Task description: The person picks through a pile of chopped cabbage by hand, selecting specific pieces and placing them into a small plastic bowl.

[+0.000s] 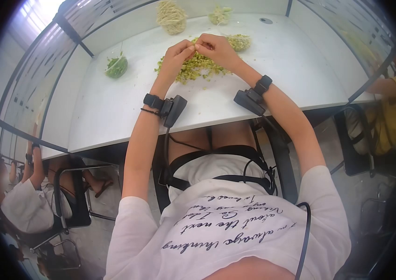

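My left hand and my right hand meet above a loose pile of small yellow-green plant pieces. Thumbs and fingers of both are pinched together, almost tip to tip. Whatever lies between the fingertips is too small to name. Behind the left hand stands a bundle of long pale sprouts. A clear container of yellow-green pieces sits just beyond the right hand, partly covered by it.
A clear bag or bowl of green bits lies on the left of the white table. Another holding pale greens is at the back, near a round cable hole. Partitions flank the table; people sit at both sides.
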### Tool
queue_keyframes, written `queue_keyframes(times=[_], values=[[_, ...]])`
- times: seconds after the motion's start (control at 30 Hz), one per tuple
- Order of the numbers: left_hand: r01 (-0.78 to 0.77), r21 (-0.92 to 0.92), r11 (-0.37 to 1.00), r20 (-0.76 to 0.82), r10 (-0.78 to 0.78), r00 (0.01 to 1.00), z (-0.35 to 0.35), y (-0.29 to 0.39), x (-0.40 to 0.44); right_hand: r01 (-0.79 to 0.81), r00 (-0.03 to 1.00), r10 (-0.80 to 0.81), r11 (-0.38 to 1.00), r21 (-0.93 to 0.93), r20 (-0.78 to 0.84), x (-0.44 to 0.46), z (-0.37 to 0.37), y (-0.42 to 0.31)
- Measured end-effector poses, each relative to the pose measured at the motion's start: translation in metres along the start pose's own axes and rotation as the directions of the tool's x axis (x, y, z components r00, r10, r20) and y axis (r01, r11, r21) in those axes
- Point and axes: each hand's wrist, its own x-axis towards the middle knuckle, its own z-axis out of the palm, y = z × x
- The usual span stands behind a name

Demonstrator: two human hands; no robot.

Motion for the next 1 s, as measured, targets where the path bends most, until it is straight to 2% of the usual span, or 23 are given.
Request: queue_keyframes(times=[0.13,0.17,0.23,0.3,0.33,0.43,0.5,0.53,0.57,0.63,0.83,1.0], values=[[-0.008,-0.117,0.993,0.037,0.013,0.999,-0.002,-0.006,0.001,0.094,0.996,-0.094,0.991,-0.100,0.007,0.000,-0.002,-0.004],[-0.005,-0.099,0.995,0.032,0.008,0.999,-0.002,-0.006,0.001,0.110,0.994,-0.110,0.987,-0.116,0.011,0.000,-0.002,-0.004],[0.001,-0.061,0.998,0.021,0.000,1.000,-0.001,-0.001,0.000,0.080,0.997,-0.081,0.993,-0.083,-0.008,0.002,-0.002,0.002],[0.003,-0.002,1.000,-0.079,-0.003,0.997,0.002,-0.005,0.002,0.042,0.998,-0.045,0.997,-0.057,-0.050,0.002,-0.001,0.003],[0.004,0.027,1.000,-0.128,-0.001,0.992,0.003,-0.007,0.004,-0.047,0.999,0.046,0.995,-0.089,-0.005,0.002,-0.004,0.000],[-0.013,0.449,0.893,-0.241,0.135,0.961,0.003,-0.005,0.002,-0.235,0.972,0.233,0.969,0.072,0.035,0.002,-0.002,0.006],[-0.082,0.544,0.835,-0.267,0.266,0.926,0.002,-0.006,0.002,-0.230,0.971,0.213,0.954,0.194,0.105,0.004,-0.001,0.015],[-0.077,0.529,0.845,-0.298,0.270,0.916,0.003,-0.005,0.002,-0.289,0.955,0.257,0.915,0.282,0.145,0.002,-0.002,0.014],[-0.098,0.523,0.847,-0.287,0.283,0.915,0.001,-0.007,0.002,-0.369,0.923,0.311,0.881,0.295,0.226,0.002,-0.004,0.012],[-0.066,0.510,0.858,-0.269,0.231,0.935,0.002,-0.004,0.000,-0.468,0.876,0.358,0.792,0.392,0.324,0.002,-0.005,0.012],[-0.157,0.517,0.841,-0.180,0.286,0.941,0.003,-0.003,-0.001,-0.545,0.839,0.388,0.602,0.584,0.383,-0.001,-0.007,0.003],[-0.162,0.541,0.825,-0.147,0.282,0.948,0.003,-0.006,0.001,-0.545,0.838,0.370,0.523,0.655,0.401,-0.001,-0.008,0.006]])
